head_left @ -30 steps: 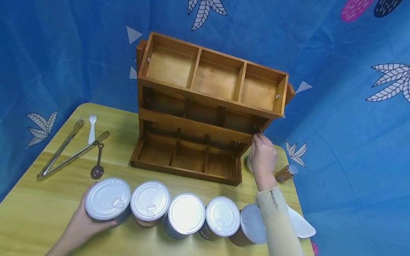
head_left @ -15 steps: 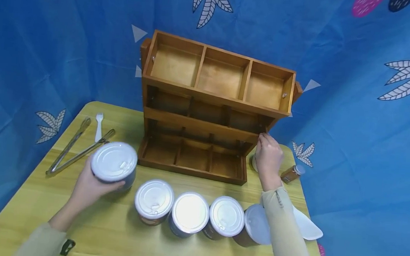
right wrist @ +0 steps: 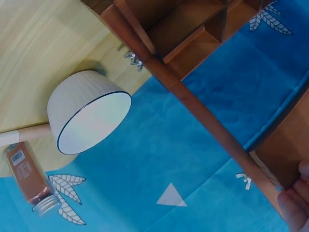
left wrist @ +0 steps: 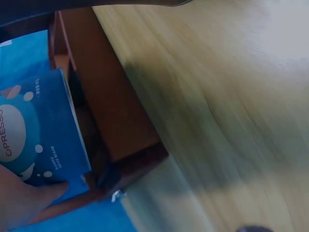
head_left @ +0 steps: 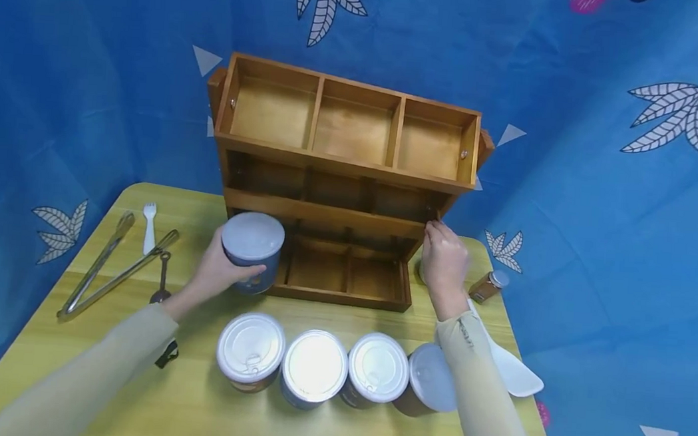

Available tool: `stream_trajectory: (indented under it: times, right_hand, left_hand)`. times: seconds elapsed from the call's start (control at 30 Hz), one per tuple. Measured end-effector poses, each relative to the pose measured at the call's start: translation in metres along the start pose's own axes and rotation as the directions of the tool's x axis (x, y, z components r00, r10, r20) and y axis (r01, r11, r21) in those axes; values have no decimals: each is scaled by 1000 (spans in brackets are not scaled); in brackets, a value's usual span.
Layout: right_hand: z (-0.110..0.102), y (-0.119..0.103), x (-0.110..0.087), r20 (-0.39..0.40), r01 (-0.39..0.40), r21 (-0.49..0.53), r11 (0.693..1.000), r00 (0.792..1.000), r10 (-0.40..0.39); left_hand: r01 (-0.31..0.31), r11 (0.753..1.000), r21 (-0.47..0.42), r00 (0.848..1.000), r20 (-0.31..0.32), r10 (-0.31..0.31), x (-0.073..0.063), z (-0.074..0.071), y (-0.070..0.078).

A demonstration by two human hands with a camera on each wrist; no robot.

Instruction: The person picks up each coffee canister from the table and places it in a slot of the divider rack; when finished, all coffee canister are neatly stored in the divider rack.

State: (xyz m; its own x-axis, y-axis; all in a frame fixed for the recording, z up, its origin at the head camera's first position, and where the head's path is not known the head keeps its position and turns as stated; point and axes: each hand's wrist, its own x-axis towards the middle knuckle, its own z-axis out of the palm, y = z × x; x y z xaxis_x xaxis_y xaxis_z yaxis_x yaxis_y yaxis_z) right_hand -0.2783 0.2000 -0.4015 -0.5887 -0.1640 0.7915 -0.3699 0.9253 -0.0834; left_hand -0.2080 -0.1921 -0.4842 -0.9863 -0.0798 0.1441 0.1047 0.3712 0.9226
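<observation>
My left hand (head_left: 216, 268) grips a blue coffee can (head_left: 255, 265) with a whitish lid, fingers round its far side and thumb across the front. The can is at the lower left compartment of the wooden three-tier rack (head_left: 325, 212). In the left wrist view, the blue label (left wrist: 46, 128) shows above the low front board (left wrist: 113, 101), and my thumb presses its side. My right hand (head_left: 447, 264) pinches the rack's right side by the middle shelf; in the right wrist view only its fingers (right wrist: 294, 205) show, at the lower right edge.
Several white-lidded cans (head_left: 314, 366) stand in a row in front of the rack. On the left lie metal tongs (head_left: 96, 272), a white fork (head_left: 149, 229) and a brown spoon (head_left: 161, 293). A white pot (right wrist: 87, 108) and a spice bottle (right wrist: 28, 174) are on the right.
My left hand has lifted the coffee can from the left end of the row and carried it forward and right to the rack's lower left. The right hand keeps its hold on the rack.
</observation>
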Motion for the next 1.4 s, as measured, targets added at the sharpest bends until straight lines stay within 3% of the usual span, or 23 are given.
stream_trajectory:
  times: [0.2, 0.43, 0.7, 0.83, 0.97, 1.07, 1.13, 1.27, 1.4]
  right_hand:
    - [2, -6, 1, -10, 16, 17, 1000, 1000, -16]
    - [1, -11, 2, -4, 36, 13, 999, 999, -36]
    - [5, -15, 2, -10, 38, 8, 999, 999, -38]
    - [6, -14, 3, -8, 32, 8, 999, 999, -32]
    - [4, -12, 3, -4, 34, 7, 999, 999, -34]
    - [3, -10, 2, 13, 26, 7, 1000, 1000, -26]
    - [3, -8, 1, 23, 19, 10, 1000, 1000, -20]
    - [3, -3, 0, 34, -7, 8, 1000, 999, 7]
    - [4, 0, -2, 59, -28, -2, 1000, 998, 28]
  left_hand:
    - [1, 999, -42, 999, -53, -4, 12, 11, -14]
    - [-4, 1000, -17, 990, -139, 2, 24, 17, -27]
    - [-11, 1000, -14, 995, -101, 9, 22, 20, -52]
    - [-20, 1000, -12, 1000, -17, 20, 14, 8, -52]
    - [25, 992, 122, 989, 144, -42, -15, -21, -43]
    - [29, 971, 237, 966, 243, -88, -57, -41, -47]
    - [23, 960, 278, 953, 286, -105, -90, -45, -53]
    - [29, 977, 210, 934, 343, -102, -143, -24, -63]
    - [22, 1000, 20, 941, 336, -27, -160, 7, -66]
